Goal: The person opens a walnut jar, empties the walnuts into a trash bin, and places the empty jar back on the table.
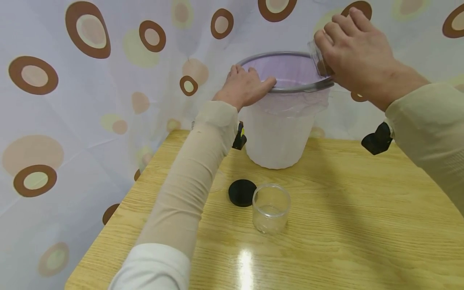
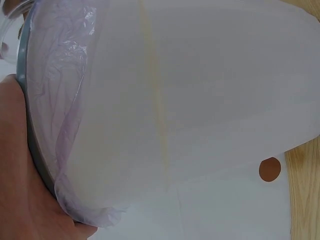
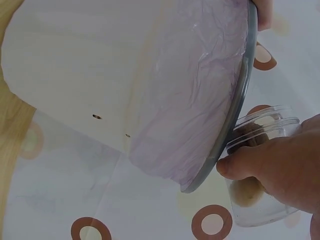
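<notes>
A white trash bin (image 1: 277,137) with a grey rim (image 1: 290,89) and a thin purple liner bag (image 1: 295,105) stands at the back of the table. My left hand (image 1: 248,84) holds the rim on the left, its thumb over the inner side. At the right side of the rim, my right hand (image 1: 357,52) grips a clear plastic jar (image 3: 255,216), tipped with its mouth toward the bin. Brownish shapes show through the jar wall in the right wrist view; I cannot tell whether they are contents. My right thumb (image 3: 240,165) lies along the jar near its mouth.
On the wooden table (image 1: 362,225), a second clear jar (image 1: 271,219) stands lidless in front of the bin. A round black lid (image 1: 242,193) lies beside it. A white curtain (image 1: 108,161) with brown ringed spots hangs behind and along the left edge.
</notes>
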`<state>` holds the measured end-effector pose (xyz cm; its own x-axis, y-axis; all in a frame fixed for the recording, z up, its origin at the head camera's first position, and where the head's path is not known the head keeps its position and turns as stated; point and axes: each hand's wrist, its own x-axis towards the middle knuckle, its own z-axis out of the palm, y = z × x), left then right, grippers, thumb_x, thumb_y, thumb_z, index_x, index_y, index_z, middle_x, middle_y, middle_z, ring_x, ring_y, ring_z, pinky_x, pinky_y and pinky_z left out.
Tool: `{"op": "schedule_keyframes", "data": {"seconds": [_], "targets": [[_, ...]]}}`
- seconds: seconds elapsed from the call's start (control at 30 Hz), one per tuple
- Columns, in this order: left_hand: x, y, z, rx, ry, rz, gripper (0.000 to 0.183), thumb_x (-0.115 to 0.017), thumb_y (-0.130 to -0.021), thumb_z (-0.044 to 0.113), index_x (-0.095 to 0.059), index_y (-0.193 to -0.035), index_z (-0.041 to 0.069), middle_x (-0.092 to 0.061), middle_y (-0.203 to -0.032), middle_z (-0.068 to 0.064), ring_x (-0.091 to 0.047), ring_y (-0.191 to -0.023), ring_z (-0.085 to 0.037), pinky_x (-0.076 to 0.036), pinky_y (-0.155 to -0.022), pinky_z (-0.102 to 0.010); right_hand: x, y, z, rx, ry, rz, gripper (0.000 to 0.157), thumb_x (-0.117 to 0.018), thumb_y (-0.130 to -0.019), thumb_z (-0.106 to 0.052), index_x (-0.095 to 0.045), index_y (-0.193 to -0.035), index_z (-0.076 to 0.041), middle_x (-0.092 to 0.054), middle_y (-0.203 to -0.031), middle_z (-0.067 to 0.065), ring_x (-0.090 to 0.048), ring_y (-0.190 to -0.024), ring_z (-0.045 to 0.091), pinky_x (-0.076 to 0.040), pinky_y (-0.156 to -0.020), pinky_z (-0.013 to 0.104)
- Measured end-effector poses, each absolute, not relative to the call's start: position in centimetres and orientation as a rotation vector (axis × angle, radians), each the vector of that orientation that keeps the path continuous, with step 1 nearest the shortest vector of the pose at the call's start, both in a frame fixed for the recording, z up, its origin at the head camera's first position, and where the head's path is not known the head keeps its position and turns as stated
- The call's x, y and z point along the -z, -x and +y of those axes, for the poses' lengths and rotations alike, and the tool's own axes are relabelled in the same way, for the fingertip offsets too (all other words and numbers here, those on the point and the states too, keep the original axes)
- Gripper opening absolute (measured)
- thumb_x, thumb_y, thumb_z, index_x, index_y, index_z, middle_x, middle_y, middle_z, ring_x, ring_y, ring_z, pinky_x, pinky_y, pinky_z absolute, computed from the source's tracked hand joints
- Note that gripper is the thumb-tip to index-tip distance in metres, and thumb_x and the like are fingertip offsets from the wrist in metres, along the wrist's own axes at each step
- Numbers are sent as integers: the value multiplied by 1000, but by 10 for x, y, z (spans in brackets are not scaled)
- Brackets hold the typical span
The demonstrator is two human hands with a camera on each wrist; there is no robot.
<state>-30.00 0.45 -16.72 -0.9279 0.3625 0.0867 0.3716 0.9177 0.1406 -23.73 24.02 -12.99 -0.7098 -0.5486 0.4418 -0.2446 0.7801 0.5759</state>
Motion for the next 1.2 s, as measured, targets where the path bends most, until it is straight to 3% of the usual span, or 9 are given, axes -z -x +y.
{"op": "schedule_keyframes", "data": {"seconds": [0.27, 0.43, 0.6, 0.87, 1.2], "targets": [[166, 300, 5, 216, 584, -3015, 85, -15, -96, 62, -27, -155, 2, -17, -163, -21, -8, -152, -35, -9, -125, -38, 131, 237, 242, 715, -580, -2372, 102, -84, -54, 7, -28, -139, 10, -36, -134, 34, -26, -135, 46, -13, -122, 54], [166, 300, 5, 197, 586, -3015, 86, -13, -96, 62, -27, -155, 2, -18, -164, -20, -8, -152, -35, -9, -125, -38, 131, 237, 241, 733, -622, -2325, 105, -86, -48, 9, -31, -138, 8, -37, -134, 32, -26, -135, 45, -14, -120, 54], [166, 300, 5, 191, 587, -3010, 85, -14, -96, 62, -29, -154, 1, -20, -163, -19, -11, -151, -34, -10, -124, -38, 131, 237, 239, 777, -677, -2285, 117, -90, -39, 10, -31, -140, 6, -35, -140, 30, -24, -140, 44, -6, -125, 50], [168, 302, 6, 180, 572, -3013, 85, -14, -96, 62, -29, -154, 1, -19, -163, -21, -11, -151, -35, -10, -124, -38, 134, 238, 240, 857, -793, -2191, 107, -83, -54, 18, -27, -144, 2, -32, -148, 28, -20, -146, 41, 4, -125, 47], [167, 303, 6, 171, 555, -3007, 86, -14, -95, 62, -30, -154, 2, -18, -163, -21, -12, -151, -35, -11, -124, -37, 139, 238, 245, 748, -737, -2170, 96, -76, -63, 20, -30, -144, 0, -34, -148, 26, -22, -146, 39, -1, -126, 47]]}}
